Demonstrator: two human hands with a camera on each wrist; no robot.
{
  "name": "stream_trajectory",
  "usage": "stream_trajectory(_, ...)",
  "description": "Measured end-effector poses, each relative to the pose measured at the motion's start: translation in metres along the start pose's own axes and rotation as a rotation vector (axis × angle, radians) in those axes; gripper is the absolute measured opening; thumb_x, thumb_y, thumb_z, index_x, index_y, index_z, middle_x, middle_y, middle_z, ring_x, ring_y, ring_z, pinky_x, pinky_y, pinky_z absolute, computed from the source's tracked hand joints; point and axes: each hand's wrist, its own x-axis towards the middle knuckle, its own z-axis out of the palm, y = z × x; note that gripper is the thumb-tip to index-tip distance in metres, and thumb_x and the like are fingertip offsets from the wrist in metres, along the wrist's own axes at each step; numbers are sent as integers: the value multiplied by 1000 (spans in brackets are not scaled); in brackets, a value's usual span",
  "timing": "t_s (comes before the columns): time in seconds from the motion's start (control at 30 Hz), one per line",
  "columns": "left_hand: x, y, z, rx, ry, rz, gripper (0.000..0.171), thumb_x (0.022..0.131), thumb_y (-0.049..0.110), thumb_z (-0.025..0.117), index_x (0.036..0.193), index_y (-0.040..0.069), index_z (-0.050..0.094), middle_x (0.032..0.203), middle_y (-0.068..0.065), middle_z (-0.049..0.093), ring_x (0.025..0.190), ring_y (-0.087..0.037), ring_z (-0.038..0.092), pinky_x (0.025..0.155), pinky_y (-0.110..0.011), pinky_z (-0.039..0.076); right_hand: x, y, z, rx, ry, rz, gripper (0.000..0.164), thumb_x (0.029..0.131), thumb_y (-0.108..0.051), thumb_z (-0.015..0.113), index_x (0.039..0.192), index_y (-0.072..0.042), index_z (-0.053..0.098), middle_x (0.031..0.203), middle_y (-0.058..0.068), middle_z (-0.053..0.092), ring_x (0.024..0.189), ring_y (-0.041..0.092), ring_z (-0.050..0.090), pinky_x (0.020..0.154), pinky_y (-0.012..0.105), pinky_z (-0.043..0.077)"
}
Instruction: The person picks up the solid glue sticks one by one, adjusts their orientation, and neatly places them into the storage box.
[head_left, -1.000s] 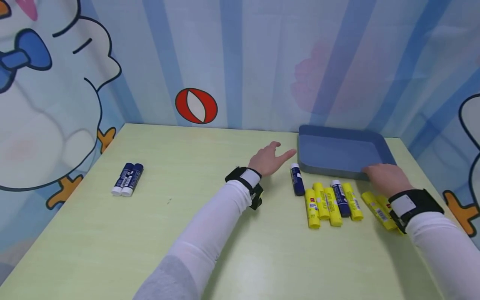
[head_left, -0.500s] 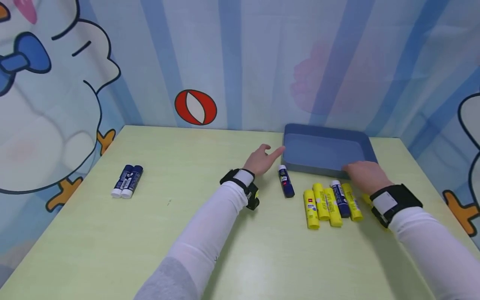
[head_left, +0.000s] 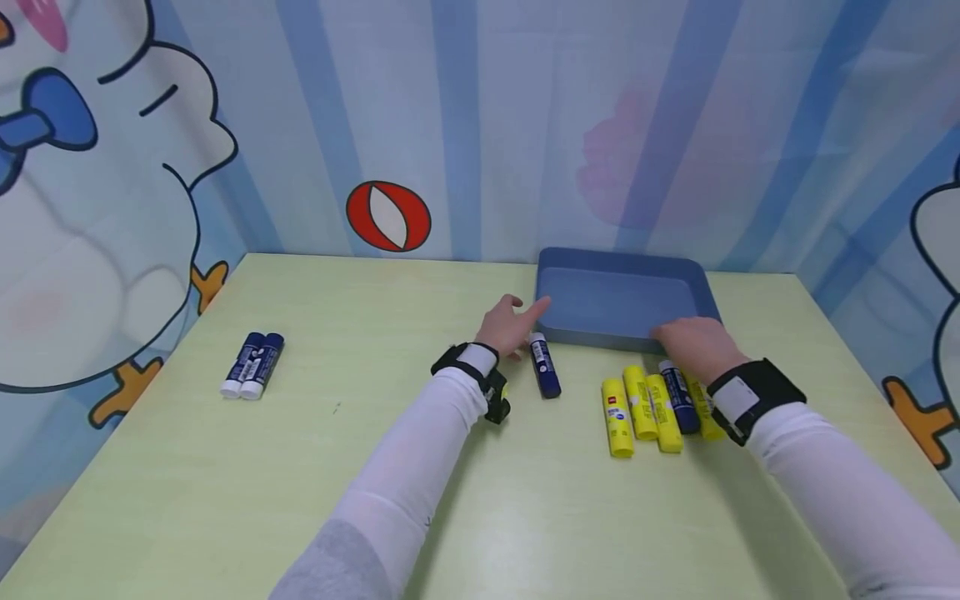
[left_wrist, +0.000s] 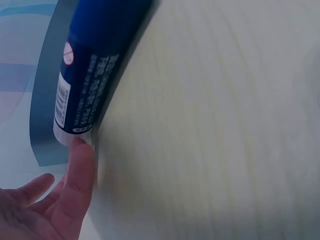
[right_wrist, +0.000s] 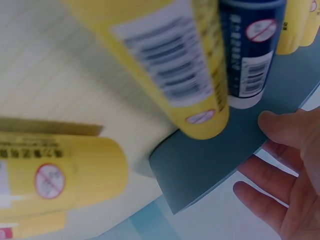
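A blue-grey tray (head_left: 600,340) sits at the back of the table, and my right hand (head_left: 701,343) grips its front rim near the right corner. In the right wrist view, the thumb presses the tray's outer wall (right_wrist: 200,170) with fingers behind it. My left hand (head_left: 504,327) is at the tray's left front corner, fingers extended. There a fingertip touches the white end of a navy glue stick (left_wrist: 92,75), which lies just in front of the tray. Several yellow glue sticks (head_left: 617,418) and a navy one (head_left: 678,400) lie side by side before the tray, partly behind my right wrist.
Two navy glue sticks with white ends (head_left: 262,367) lie together at the table's left. A printed curtain (head_left: 510,150) stands along the table's back edge. More yellow glue sticks (right_wrist: 60,170) show in the right wrist view, while my right forearm hides them from the head view.
The tray has slid left along the table with my right hand on it. My left hand and the navy glue stick beside it have shifted left too. The row of glue sticks has stayed.
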Motion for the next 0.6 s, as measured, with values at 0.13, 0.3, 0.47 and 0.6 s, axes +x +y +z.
stream_trajectory(0.13, 0, -2, -5, 42, 14, -5, 73, 93, 62, 49, 139, 6, 42, 119, -15, 61, 76, -23, 68, 56, -32, 55, 5, -7, 0, -1, 24, -25, 22, 93, 5, 57, 109, -2, 71, 93, 14, 70, 82, 30, 66, 76, 45, 54)
stream_trajectory(0.3, 0, -5, -10, 115, 28, 2, 67, 96, 57, 48, 134, 3, 46, 113, -16, 62, 70, -21, 67, 53, -30, 53, 8, -16, -2, -2, 65, -57, 22, 92, 6, 57, 107, -2, 72, 89, 12, 70, 77, 28, 65, 70, 43, 55)
stream_trajectory(0.47, 4, -8, -16, 164, 79, 13, 52, 99, 45, 52, 125, 1, 53, 85, -12, 67, 57, -18, 63, 48, -29, 51, 14, -23, -3, -2, 95, -77, 19, 92, 5, 58, 103, -3, 72, 87, 11, 70, 76, 28, 65, 71, 43, 55)
stream_trajectory(0.6, 10, -12, -21, 182, 110, -2, 35, 100, 30, 54, 118, 0, 57, 73, -9, 65, 51, -16, 60, 47, -28, 51, 18, -28, -5, -6, 86, -86, 20, 88, 7, 63, 103, -3, 72, 86, 11, 69, 75, 27, 65, 71, 43, 55)
